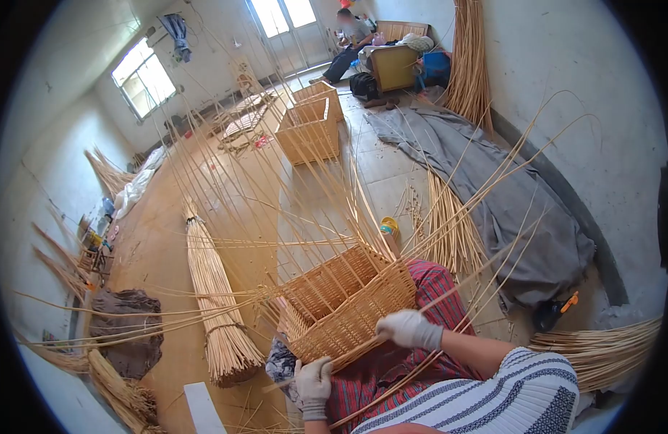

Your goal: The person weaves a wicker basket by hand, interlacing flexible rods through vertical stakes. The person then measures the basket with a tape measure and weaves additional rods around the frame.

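Note:
A rectangular wicker basket (363, 307) lies tilted across my lap, with long loose willow rods (319, 170) fanning out from its far and side edges. My left hand (314, 380), in a pale work glove, has its fingers closed at the basket's near left edge. My right hand (410, 330), gloved too, is closed beside the near right edge on a willow rod (468, 281) that runs up to the right. Its fingertips are partly hidden. Inside the basket, several rods cross the opening.
A tied willow bundle (214, 296) lies on the floor at left. Two finished-looking wicker boxes (309, 137) stand ahead. A grey cloth (493, 188) covers something at right, near loose rods (450, 224). Another person (354, 40) sits at the back. A yellow container (389, 227) stands beyond the basket.

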The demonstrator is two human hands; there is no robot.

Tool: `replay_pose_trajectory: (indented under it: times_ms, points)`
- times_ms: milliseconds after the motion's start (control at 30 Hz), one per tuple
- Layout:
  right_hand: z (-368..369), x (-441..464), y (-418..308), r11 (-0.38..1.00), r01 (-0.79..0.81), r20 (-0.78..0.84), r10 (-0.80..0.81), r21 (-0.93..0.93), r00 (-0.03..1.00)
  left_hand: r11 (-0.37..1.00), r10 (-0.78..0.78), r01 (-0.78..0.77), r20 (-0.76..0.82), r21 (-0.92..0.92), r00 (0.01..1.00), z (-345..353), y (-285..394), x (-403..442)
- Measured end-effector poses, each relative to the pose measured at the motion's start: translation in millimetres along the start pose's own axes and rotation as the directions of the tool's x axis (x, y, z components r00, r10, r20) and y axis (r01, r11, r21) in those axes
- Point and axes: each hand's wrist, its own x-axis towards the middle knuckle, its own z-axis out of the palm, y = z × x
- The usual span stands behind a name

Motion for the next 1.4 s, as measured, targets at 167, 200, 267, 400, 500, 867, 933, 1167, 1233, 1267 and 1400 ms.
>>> replay_pose_trajectory:
  times_ms: [167, 200, 267, 400, 500, 867, 933, 1167, 1233, 1267, 1400]
  points:
    - [-21.1, 3.7, 22.9, 0.995, 0.060, -0.607, -0.093, -0.075, 0.789, 0.988, -0.126, 0.127, -0.024, 0.087, 0.992, -4.6, -29.9, -15.2]
    - [-16.1, 4.1, 21.0, 0.995, 0.059, -0.604, -0.096, -0.080, 0.791, 0.977, -0.150, 0.158, -0.064, 0.145, 0.987, -7.6, -30.2, -15.2]
    - [7.5, 2.3, 11.8, 0.961, -0.012, -0.339, 0.109, 0.276, 0.934, 0.974, -0.137, 0.154, -0.109, 0.165, 0.985, -12.2, -21.7, -5.3]
    - [72.2, 13.7, -4.3, -0.111, -0.259, 0.268, 0.075, 0.959, 0.961, 0.994, 0.097, -0.102, -0.096, -0.041, 0.991, -22.0, 19.9, 30.3]
    - [46.9, 21.3, -36.4, -0.322, -0.247, 0.181, -0.221, 0.914, 0.958, 0.977, -0.123, 0.169, -0.308, 0.130, 0.944, -25.0, 10.2, 22.3]
    - [69.8, 13.9, -187.4, 0.672, 0.514, 0.083, -0.646, 0.533, 0.759, 0.339, -0.722, 0.080, -0.204, -0.937, 0.662, -4.6, -39.3, 12.8]
    - [79.2, 24.6, -196.4, 0.674, 0.595, 0.086, -0.690, 0.437, 0.719, 0.316, -0.687, 0.133, -0.130, -0.939, 0.715, -2.4, -47.5, 17.9]
    - [64.1, 40.6, -169.4, 0.782, 0.494, 0.089, -0.563, 0.381, 0.822, 0.799, -0.444, 0.418, 0.045, -0.431, 0.895, -11.5, -65.7, 32.3]
    - [54.7, 41.7, -165.1, 0.789, 0.494, 0.098, -0.560, 0.365, 0.823, 0.878, -0.404, 0.414, 0.091, -0.241, 0.910, -16.5, -65.4, 33.7]
    - [53.0, 42.2, -164.3, 0.808, 0.478, 0.107, -0.540, 0.345, 0.835, 0.906, -0.331, 0.322, 0.014, -0.274, 0.943, -15.1, -73.5, 35.2]
    - [50.7, 43.6, -179.4, 0.837, 0.470, 0.156, -0.523, 0.279, 0.838, 0.910, -0.269, 0.297, 0.133, -0.290, 0.954, -30.8, -96.0, 45.8]
